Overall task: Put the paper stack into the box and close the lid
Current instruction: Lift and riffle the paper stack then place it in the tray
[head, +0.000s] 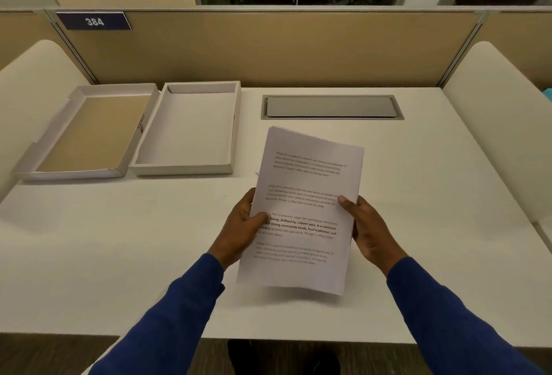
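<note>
Blue sleeves lead to both hands, the left hand and right hand gripping the paper stack by its side edges above the white table, while the open box and its lid sit empty, just beside each other, at far left.

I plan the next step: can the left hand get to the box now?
Probably yes. The box lies open ahead and to the left, with nothing between. But both hands, left and right, hold the paper, so the left must let go or carry it along.
</note>
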{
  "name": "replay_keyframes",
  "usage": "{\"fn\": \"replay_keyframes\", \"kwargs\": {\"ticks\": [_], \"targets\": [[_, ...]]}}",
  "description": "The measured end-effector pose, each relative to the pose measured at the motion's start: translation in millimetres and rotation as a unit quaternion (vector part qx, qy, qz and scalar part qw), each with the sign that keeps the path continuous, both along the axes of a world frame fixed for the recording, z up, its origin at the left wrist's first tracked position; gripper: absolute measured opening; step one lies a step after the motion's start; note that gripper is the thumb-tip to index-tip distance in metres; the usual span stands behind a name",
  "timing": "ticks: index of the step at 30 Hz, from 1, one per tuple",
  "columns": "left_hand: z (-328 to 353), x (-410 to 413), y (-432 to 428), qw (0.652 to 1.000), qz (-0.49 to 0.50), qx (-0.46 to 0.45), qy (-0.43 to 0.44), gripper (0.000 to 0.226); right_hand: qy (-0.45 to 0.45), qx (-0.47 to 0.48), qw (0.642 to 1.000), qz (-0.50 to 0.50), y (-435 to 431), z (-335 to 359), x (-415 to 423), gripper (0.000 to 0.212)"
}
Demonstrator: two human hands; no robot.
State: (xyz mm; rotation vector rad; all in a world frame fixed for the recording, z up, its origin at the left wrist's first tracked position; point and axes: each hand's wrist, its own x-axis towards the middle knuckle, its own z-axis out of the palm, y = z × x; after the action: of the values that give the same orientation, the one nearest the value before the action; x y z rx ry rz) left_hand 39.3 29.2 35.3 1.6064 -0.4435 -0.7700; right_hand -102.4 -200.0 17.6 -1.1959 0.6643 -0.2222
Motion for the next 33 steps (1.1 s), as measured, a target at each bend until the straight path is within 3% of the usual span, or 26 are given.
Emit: {"fn": "replay_keyframes", "kwargs": {"ticks": [4, 10, 16, 18, 23, 28, 33], "targets": [[6.1, -7.5, -4.0, 0.991, 0.013, 0.006, -0.135, 0.044, -0.048, -0.11, 0.993, -0.005, 21.4, 22.8, 5.7, 0.035], [10.6, -25.0, -13.5, 0.968, 0.114, -0.054, -0.217, 0.06, -0.113, -0.216, 0.969, -0.029, 51.1, 37.2, 1.0, 0.041], [-3.4, -36.1, -16.8, 0.963, 0.156, -0.055, -0.215, 0.057, -0.086, -0.244, 0.964, -0.058, 60.4, 29.9, -4.1, 0.061], [6.0, -28.9, -14.7, 0.962, 0.171, -0.086, -0.194, 0.047, -0.106, -0.229, 0.964, -0.079, 55.2, 42.7, -2.5, 0.064], [67.4, -0.1, -18.0, 0.959, 0.174, -0.176, -0.136, 0.049, -0.15, -0.25, 0.949, -0.119, 40.2, 94.4, 11.4, 0.083], [100.2, 15.6, -32.1, 0.969, 0.195, -0.107, -0.109, 0.041, -0.115, -0.222, 0.955, -0.157, 36.4, 115.2, 26.1, 0.043], [97.8, 16.0, -37.1, 0.965, 0.224, -0.095, -0.098, 0.038, -0.085, -0.22, 0.957, -0.168, 35.4, 120.3, 27.4, 0.038]]}}
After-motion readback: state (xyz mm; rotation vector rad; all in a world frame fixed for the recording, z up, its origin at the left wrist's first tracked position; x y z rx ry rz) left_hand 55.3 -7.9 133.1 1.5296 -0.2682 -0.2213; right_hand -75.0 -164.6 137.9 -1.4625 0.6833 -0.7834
